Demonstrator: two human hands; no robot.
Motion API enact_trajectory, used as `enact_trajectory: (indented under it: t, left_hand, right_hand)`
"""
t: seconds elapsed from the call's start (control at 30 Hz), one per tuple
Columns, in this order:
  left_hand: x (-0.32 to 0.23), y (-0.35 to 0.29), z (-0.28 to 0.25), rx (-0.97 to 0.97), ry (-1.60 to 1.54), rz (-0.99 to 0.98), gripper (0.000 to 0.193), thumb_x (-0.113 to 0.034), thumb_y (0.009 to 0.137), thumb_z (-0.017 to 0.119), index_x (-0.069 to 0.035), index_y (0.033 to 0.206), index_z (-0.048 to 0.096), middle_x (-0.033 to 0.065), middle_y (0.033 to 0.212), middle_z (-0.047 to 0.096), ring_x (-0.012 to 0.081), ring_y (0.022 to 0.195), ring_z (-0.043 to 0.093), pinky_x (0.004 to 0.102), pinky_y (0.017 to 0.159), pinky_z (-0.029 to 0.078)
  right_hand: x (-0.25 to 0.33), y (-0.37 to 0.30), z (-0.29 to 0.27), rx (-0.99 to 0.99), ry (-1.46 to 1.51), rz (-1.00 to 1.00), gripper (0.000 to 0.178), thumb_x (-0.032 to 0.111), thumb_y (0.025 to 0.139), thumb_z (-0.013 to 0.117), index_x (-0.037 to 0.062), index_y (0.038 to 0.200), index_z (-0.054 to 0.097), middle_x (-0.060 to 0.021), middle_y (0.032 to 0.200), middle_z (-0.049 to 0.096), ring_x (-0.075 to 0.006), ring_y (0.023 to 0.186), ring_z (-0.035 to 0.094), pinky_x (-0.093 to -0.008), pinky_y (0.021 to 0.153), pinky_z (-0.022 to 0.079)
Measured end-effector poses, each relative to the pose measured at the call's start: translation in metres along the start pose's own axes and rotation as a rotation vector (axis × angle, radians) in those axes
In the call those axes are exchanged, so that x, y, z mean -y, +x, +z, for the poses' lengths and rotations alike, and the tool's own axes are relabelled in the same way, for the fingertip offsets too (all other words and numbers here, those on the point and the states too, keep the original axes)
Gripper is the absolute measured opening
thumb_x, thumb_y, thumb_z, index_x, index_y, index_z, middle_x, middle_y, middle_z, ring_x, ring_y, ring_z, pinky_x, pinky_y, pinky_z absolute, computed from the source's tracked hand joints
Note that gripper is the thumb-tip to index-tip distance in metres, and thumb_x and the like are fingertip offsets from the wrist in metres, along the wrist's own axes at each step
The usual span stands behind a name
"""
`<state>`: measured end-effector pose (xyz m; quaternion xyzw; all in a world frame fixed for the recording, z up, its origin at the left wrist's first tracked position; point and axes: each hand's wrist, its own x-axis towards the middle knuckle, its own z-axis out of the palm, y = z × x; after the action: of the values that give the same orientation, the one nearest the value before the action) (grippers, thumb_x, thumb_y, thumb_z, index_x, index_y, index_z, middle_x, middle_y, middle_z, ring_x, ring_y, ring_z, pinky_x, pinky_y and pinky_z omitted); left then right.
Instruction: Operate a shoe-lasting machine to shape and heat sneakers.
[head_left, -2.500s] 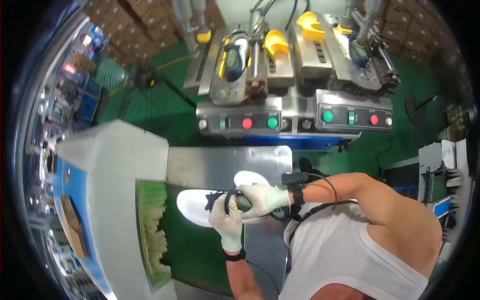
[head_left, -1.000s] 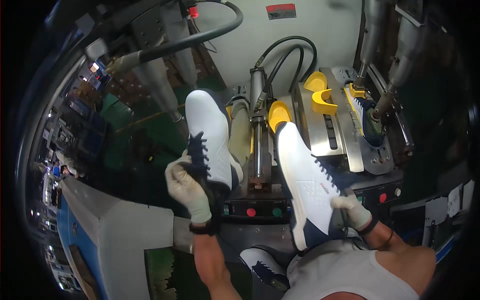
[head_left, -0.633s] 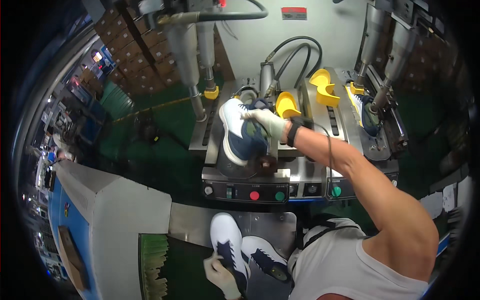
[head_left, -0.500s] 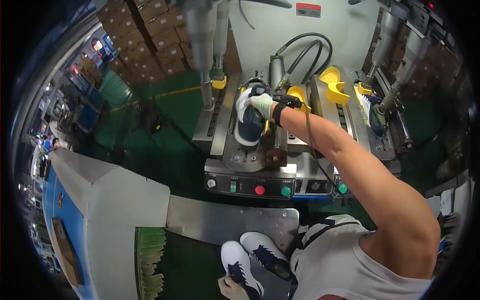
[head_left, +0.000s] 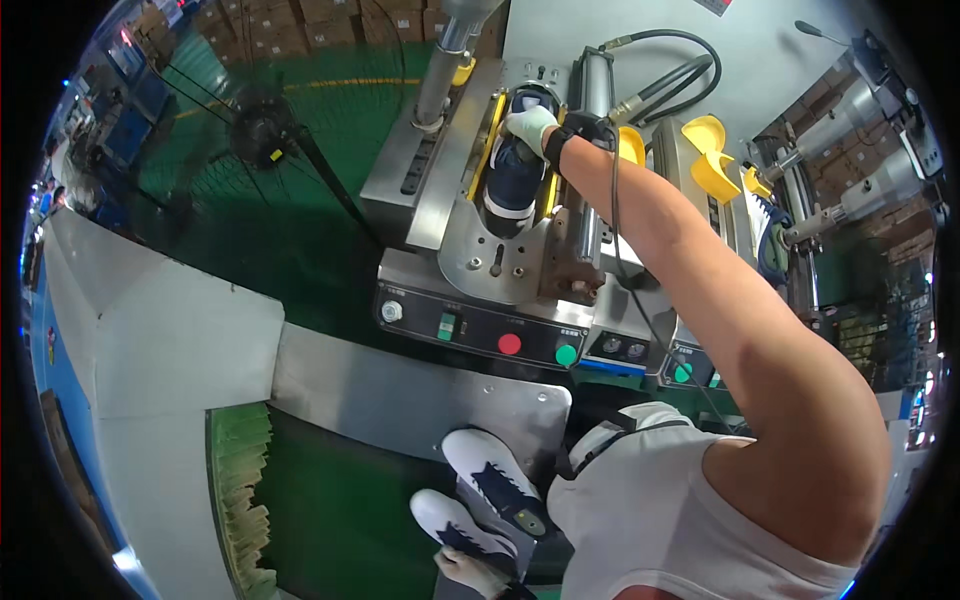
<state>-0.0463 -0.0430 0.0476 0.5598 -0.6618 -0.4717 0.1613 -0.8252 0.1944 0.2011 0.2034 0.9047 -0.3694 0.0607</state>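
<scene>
My right hand (head_left: 530,128), in a pale glove, is closed on the collar area of a navy sneaker (head_left: 511,180) with white edging. That sneaker lies lengthwise in the press station, between two yellow side pads (head_left: 486,150), above a metal base plate (head_left: 490,275). My left hand (head_left: 468,572), also gloved, grips the rear part of a white sneaker (head_left: 440,513) with navy laces, low in front of my body. Beside it lies a second white-and-navy sneaker (head_left: 490,468), which no hand touches. The fingertips of both hands are partly hidden.
A control panel (head_left: 470,330) with red and green buttons fronts the press. Grey press cylinders (head_left: 440,85) and black hoses (head_left: 690,75) rise around it. Yellow curved pads (head_left: 712,172) and another shoe (head_left: 772,245) are at the right station. A fan (head_left: 262,125) stands left.
The sneaker under my right hand has gone from tilted, its white side showing, to sitting straighter between the yellow pads. My left hand still holds its sneaker. The view has shifted.
</scene>
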Motion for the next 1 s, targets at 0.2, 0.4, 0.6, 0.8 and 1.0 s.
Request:
enact_trajectory:
  t: [0.2,0.4,0.6,0.8,1.0]
  left_hand:
    - [0.009,-0.015,0.002,-0.202,0.344,0.079,0.037,-0.026,0.107,0.052,0.009,0.104,0.062,0.022,0.093,0.064,0.0345,0.085,0.059,0.045,0.083,0.049]
    - [-0.003,-0.003,0.021,-0.168,0.176,0.168,0.036,-0.023,0.106,0.055,0.01,0.115,0.064,0.0241,0.11,0.069,0.0325,0.099,0.063,0.0422,0.095,0.049]
    - [0.02,0.012,0.016,-0.02,-0.053,0.006,0.032,-0.025,0.102,0.06,0.005,0.109,0.067,0.0106,0.091,0.069,0.0193,0.084,0.061,0.0346,0.081,0.051]
    - [0.019,-0.005,-0.011,-0.056,-0.029,0.123,0.036,-0.033,0.1,0.065,0.003,0.105,0.068,0.0069,0.088,0.068,0.0175,0.081,0.06,0.0338,0.079,0.051]
    - [0.034,0.008,-0.003,0.004,-0.025,0.24,0.034,-0.032,0.099,0.067,0.001,0.105,0.068,0.0082,0.094,0.07,0.0188,0.088,0.064,0.0337,0.085,0.052]
  right_hand:
    - [-0.026,-0.027,0.055,-0.163,-0.099,-0.084,0.051,0.042,0.083,0.072,-0.0005,0.11,0.074,-0.0222,0.111,0.074,-0.035,0.109,0.072,-0.0352,0.096,0.055]
    - [-0.051,0.037,0.016,-0.149,-0.117,-0.387,0.056,0.044,0.085,0.066,-0.0062,0.109,0.073,-0.0172,0.102,0.076,-0.0246,0.095,0.074,-0.0361,0.087,0.056]
    - [-0.06,0.01,-0.036,0.277,-0.177,-0.586,0.048,0.039,0.093,0.066,-0.0034,0.114,0.073,-0.0228,0.112,0.074,-0.0291,0.105,0.071,-0.0361,0.092,0.054]
    - [-0.149,-0.359,-0.01,0.534,-0.249,-1.152,0.066,0.032,0.095,0.071,0.0033,0.15,0.047,-0.0272,0.157,0.042,-0.0409,0.142,0.047,-0.0452,0.115,0.041]
    - [-0.287,-0.373,0.039,0.298,-0.856,-1.01,0.09,0.031,0.087,0.075,-0.0022,0.157,0.029,-0.0295,0.164,0.024,-0.0446,0.155,0.018,-0.0552,0.126,0.017]
